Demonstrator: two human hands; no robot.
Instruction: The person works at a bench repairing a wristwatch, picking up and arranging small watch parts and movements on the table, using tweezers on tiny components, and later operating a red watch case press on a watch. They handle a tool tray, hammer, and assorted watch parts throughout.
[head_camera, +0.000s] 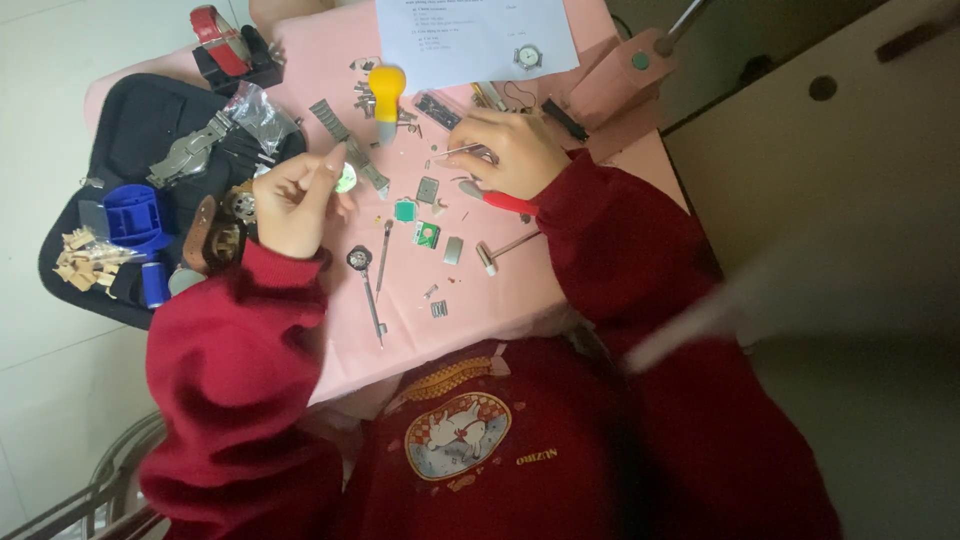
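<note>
My left hand (297, 200) is curled around a small round pale-green part (346, 180), held just above the pink table mat (480, 300). My right hand (512, 152) grips thin metal tweezers (455, 152) whose tips point left, toward the left hand. A red-handled tool (500, 200) lies under the right wrist. Between the hands, a metal watch bracelet (352, 150) lies on the mat. Small square parts (427, 190), a green piece (405, 210) and a green-and-white piece (427, 234) sit below the hands. Both sleeves are dark red.
A yellow-capped tool (386, 95) stands at the back. A white paper sheet with a small watch (527, 56) lies far back. A black tool case (130, 130) holds a blue holder (138, 215) at left. A tiny hammer (500, 250) and long screwdrivers (370, 290) lie near.
</note>
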